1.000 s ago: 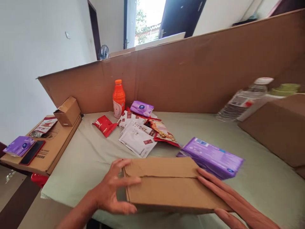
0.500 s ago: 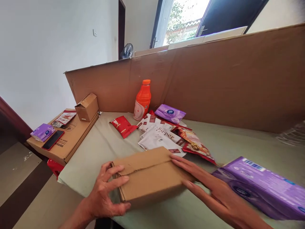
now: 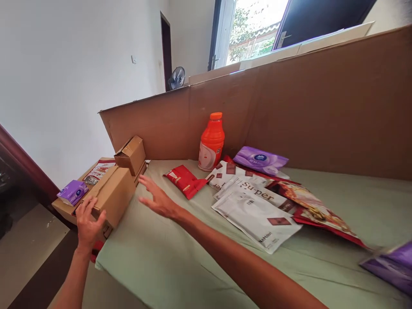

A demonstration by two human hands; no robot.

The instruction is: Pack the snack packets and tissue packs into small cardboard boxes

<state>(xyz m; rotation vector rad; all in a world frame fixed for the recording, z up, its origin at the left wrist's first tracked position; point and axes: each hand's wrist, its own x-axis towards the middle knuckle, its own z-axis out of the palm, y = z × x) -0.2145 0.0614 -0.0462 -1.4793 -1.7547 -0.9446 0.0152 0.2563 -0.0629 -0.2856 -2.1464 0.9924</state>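
Note:
A cardboard box (image 3: 112,193) lies on a larger flat carton (image 3: 66,211) at the left. My left hand (image 3: 88,223) is at the box's near end, fingers spread and touching it, not wrapped round it. To the right of the box my right hand (image 3: 157,199) is open, fingers stretched out and apart from the box. Behind this box stands a smaller cardboard box (image 3: 131,154). Left of it are a purple tissue pack (image 3: 72,192) and a white-and-red pouch (image 3: 99,171). The phone seen earlier on the carton is hidden.
On the green cloth (image 3: 154,262) stand an orange bottle (image 3: 211,141) and a red packet (image 3: 186,181). White packets (image 3: 257,219), a food pouch (image 3: 318,206) and another tissue pack (image 3: 260,161) lie further right. A purple pack (image 3: 391,266) is at the right edge. A cardboard wall (image 3: 322,107) runs behind.
Both hands have moved the cardboard box left from the cloth's front onto the flat carton. My right hand has come off it. The view has shifted too.

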